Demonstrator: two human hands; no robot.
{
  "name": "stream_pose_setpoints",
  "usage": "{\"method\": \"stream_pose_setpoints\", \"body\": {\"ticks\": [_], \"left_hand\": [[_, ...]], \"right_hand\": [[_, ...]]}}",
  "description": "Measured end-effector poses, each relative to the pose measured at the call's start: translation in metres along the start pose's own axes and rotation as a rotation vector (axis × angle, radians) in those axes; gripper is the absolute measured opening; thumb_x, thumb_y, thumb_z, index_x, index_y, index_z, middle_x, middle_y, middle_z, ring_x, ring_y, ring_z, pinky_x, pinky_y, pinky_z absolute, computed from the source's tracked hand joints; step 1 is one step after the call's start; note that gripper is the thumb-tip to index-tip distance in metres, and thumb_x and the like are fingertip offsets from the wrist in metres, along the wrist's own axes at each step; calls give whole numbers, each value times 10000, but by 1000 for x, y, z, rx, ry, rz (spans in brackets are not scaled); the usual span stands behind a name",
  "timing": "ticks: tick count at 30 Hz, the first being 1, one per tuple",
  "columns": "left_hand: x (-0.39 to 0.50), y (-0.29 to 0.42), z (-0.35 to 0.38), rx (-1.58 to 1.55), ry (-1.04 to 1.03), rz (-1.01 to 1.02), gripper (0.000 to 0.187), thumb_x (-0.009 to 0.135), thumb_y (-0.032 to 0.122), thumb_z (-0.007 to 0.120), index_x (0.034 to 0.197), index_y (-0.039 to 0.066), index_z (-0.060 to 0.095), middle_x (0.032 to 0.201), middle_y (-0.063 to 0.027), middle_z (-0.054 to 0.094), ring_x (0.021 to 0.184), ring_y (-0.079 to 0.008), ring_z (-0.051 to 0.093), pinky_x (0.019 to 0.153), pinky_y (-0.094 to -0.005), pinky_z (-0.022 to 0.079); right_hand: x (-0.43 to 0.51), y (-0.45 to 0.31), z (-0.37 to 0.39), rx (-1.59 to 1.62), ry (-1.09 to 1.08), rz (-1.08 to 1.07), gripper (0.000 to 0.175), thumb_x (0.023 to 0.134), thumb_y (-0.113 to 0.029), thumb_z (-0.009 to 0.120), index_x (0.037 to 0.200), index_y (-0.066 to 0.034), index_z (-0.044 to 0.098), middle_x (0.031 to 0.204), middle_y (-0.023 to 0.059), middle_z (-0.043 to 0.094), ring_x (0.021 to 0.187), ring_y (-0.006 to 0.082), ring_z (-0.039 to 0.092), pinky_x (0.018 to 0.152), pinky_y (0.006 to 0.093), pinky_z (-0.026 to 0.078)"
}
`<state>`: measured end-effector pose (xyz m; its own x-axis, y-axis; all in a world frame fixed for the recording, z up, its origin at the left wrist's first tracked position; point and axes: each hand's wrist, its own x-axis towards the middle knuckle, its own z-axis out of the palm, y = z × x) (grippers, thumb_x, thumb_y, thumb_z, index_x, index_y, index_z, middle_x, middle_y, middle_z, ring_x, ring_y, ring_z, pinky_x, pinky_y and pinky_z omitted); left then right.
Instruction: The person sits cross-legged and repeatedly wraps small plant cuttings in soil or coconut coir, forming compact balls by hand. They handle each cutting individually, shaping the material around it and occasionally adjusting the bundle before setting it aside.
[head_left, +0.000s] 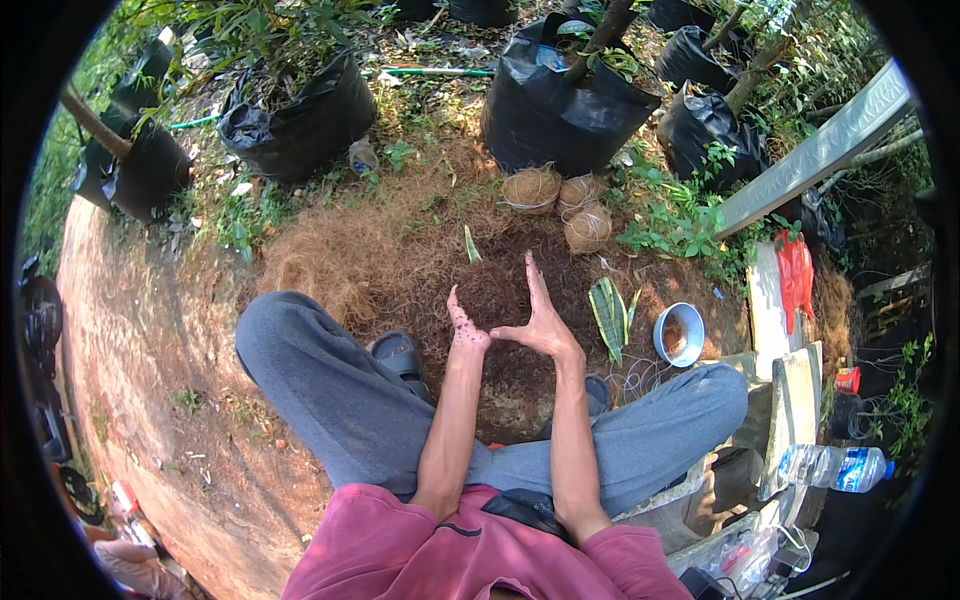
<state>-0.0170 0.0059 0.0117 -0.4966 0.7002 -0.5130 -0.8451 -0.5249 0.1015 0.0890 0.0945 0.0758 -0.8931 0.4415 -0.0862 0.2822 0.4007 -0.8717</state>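
Observation:
A rough ball of dark soil and fibre (491, 291) rests in my left hand (466, 327), whose fingers are largely hidden beneath it. From its far side rises a pale-edged snake plant leaf (471, 244). My right hand (546, 321) is spread beside the ball, its thumb reaching to the left wrist; whether the palm touches the ball is unclear. Both hands are speckled with soil. Dark loose soil (517, 367) lies below them on the ground. Cut-looking snake plant leaves (609, 316) lie to the right, near tangled white string (637, 381).
A light-blue bowl (694, 330) stands at right. Loose coconut fibre (322, 255) spreads left; three string-wrapped fibre balls (531, 190) sit ahead. Black planter bags (566, 112) line the back. A metal post (817, 150), red plastic bag (793, 274) and water bottle (836, 468) are farther right.

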Motion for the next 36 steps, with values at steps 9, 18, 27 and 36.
{"method": "stream_pose_setpoints", "body": {"ticks": [9,18,27,36], "left_hand": [[-5,-2,8,28,-65,8,572,873,430,335,1219,32,557,1216,-179,589,1112,-342,575,983,-491,445],[-10,-3,13,-12,-28,-24,593,867,454,335,1231,39,551,1224,-176,585,1099,-343,577,973,-487,449],[-4,-4,2,-12,-97,-76,563,861,473,364,1191,72,580,1160,-149,620,1033,-320,604,925,-482,474],[-6,-6,0,19,-70,-87,550,868,466,346,1159,75,600,1101,-135,646,961,-301,631,864,-463,506]], "right_hand": [[0,-4,6,53,10,-63,1353,498,-298,899,1507,-108,19,1562,163,72,1438,348,60,1168,440,129],[5,-10,12,138,92,-96,1270,583,-366,864,1504,-84,36,1559,164,95,1431,365,92,1161,433,148],[9,-5,12,249,191,-89,1161,699,-442,800,1499,-56,53,1557,181,76,1436,301,107,1156,418,152],[8,1,8,249,203,-83,1177,678,-410,823,1499,-50,60,1554,179,96,1431,289,132,1154,398,158]]}}
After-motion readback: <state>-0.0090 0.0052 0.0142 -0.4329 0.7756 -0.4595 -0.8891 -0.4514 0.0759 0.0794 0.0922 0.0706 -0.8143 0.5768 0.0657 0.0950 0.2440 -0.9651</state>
